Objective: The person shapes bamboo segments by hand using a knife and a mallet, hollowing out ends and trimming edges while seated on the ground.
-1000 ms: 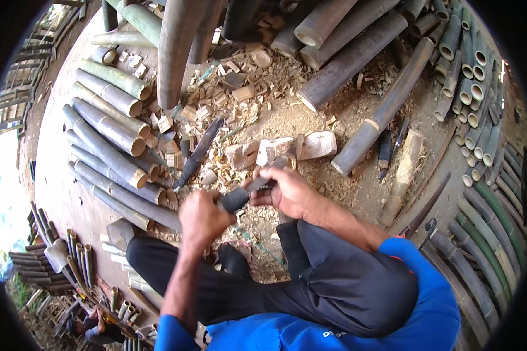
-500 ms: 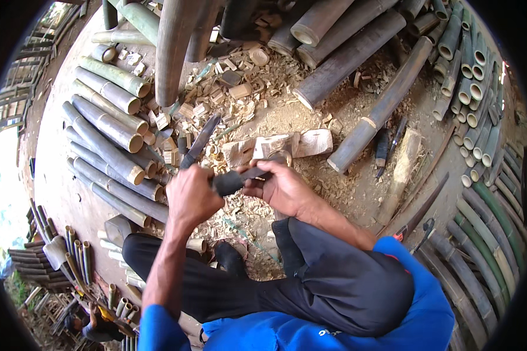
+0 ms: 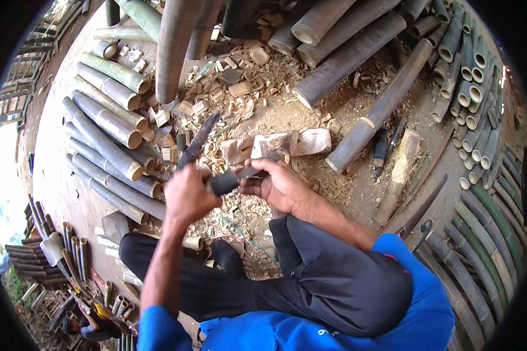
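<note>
My left hand (image 3: 184,196) is closed around a knife (image 3: 204,133), whose dark blade points up and away over the wood chips. A second knife's black-wrapped handle (image 3: 223,183) lies between my hands, its left end against my left fist. Its short dark blade (image 3: 250,172) runs into my right hand (image 3: 282,186), which has thumb and fingers pinched on it. Just beyond the right fingertips shows a pale, ring-shaped end (image 3: 284,155), mostly hidden. A notched wooden block (image 3: 313,142) lies on the ground beyond my hands.
Cut bamboo tubes (image 3: 108,119) lie in rows at left. More bamboo poles (image 3: 357,137) reach in from the far side and right. Wood chips (image 3: 234,88) cover the ground. A long curved blade (image 3: 424,205) lies at right. A person (image 3: 93,324) is at the lower left.
My left hand has shifted slightly left and toward me, and the black-wrapped handle has moved a little left. The right hand has barely moved.
</note>
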`<state>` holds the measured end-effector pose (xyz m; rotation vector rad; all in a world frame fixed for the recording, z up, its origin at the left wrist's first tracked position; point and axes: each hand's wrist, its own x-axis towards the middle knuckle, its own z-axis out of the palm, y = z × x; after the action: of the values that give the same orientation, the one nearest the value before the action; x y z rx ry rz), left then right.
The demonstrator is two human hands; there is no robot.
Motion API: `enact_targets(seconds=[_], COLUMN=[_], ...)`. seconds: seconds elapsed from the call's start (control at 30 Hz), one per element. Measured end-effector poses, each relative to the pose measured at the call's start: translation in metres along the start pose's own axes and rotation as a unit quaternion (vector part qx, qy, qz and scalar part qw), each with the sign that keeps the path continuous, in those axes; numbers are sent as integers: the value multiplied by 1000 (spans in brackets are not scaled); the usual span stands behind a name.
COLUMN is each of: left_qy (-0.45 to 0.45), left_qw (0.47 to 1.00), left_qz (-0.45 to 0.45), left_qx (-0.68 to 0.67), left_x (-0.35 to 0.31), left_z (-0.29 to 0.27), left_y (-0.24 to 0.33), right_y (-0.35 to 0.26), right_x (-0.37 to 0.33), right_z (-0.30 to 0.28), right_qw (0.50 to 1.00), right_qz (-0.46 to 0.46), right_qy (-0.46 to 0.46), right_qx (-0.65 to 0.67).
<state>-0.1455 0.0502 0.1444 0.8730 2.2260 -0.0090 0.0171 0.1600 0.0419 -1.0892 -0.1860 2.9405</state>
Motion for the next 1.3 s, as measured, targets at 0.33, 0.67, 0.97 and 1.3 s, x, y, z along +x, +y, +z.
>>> enact_targets(seconds=[0.33, 0.67, 0.97, 1.3], left_qy=[126, 116, 71, 8], left_qw=[982, 956, 986, 938], left_qz=[124, 190, 152, 257], left_qx=[72, 191, -2, 233], left_x=[-12, -8, -86, 25], left_z=[23, -23, 65, -48], left_y=[20, 83, -2, 29], right_y=[10, -5, 13, 24], right_x=[-11, -14, -62, -12], right_z=[-21, -18, -29, -26], right_qw=[998, 984, 993, 968], right_qz=[-36, -11, 29, 65], right_qy=[25, 1, -35, -105], right_qx=[51, 176, -109, 220])
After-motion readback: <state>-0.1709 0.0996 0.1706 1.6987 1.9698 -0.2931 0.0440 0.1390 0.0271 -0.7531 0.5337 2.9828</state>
